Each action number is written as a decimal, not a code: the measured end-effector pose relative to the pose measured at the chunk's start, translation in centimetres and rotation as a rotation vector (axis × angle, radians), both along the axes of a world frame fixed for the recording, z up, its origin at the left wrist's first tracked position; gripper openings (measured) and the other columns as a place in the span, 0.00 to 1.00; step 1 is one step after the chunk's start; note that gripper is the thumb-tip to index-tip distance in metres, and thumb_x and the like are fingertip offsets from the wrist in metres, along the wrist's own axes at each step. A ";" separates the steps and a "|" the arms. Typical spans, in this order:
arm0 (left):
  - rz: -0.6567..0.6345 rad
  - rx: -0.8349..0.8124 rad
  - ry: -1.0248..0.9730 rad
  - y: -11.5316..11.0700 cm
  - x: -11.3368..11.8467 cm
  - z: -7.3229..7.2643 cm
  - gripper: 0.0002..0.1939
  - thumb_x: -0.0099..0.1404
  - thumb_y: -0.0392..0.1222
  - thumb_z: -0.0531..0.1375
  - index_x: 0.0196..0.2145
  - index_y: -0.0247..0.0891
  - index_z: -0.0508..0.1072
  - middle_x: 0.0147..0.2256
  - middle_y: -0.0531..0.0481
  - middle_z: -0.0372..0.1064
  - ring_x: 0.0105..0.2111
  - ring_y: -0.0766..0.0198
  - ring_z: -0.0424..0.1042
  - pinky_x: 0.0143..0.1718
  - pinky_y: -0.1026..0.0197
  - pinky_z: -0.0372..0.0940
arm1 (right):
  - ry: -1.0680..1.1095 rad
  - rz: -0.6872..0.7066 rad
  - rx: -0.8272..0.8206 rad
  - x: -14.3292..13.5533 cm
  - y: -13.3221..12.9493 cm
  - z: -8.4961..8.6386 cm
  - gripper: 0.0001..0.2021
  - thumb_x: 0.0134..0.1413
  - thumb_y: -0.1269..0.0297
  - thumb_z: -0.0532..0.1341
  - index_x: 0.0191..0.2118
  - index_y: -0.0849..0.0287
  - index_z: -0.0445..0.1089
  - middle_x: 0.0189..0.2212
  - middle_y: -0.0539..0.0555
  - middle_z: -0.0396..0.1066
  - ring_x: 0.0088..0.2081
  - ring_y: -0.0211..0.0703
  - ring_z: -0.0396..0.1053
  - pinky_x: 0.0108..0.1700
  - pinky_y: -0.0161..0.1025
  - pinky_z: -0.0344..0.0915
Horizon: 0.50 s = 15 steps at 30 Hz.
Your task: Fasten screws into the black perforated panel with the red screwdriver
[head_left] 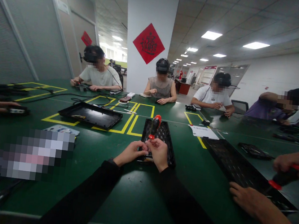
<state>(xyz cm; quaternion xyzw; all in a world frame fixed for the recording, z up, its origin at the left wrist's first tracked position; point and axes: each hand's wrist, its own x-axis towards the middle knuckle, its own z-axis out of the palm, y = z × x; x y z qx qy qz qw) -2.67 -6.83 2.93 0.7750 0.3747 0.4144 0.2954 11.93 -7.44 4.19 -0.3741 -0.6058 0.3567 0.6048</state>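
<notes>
A screwdriver (pixel 154 126) with a red and black handle points handle-up in front of me, its red collar just above my fingers. My right hand (pixel 159 153) is closed around the shaft area below that collar. Fingertips of my left hand (pixel 132 152) are pinched together and meet the right fingers; whatever lies between them is too small to make out. The screwdriver's tip is hidden by my fingers. Under and beyond both hands lies a shallow black tray (pixel 170 149), with rows of small marks or slots on its floor.
On the green table (pixel 97 178), a larger black tray (pixel 91 114) lies left. A long black tray (pixel 230 162) is at right, where a co-worker's hands (pixel 250 200) work with another screwdriver (pixel 283 179). White paper (pixel 204 132) lies nearby. Several people sit opposite. Cables run along the left.
</notes>
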 end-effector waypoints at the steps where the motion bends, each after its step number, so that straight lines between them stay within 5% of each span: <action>1: 0.000 -0.003 -0.007 0.0 0.0 0.0 0.10 0.53 0.44 0.61 0.26 0.33 0.70 0.29 0.49 0.69 0.31 0.64 0.66 0.38 0.62 0.60 | -0.005 -0.002 0.006 0.0 0.0 0.0 0.10 0.46 0.60 0.61 0.28 0.63 0.69 0.24 0.53 0.71 0.25 0.39 0.68 0.28 0.36 0.66; 15: -0.150 -0.044 0.022 -0.5 -0.6 1.5 0.11 0.57 0.43 0.58 0.29 0.31 0.72 0.30 0.48 0.71 0.32 0.64 0.67 0.39 0.61 0.60 | -0.224 0.062 0.141 0.3 -1.0 0.7 0.13 0.58 0.63 0.50 0.40 0.59 0.70 0.33 0.53 0.72 0.33 0.40 0.69 0.37 0.36 0.64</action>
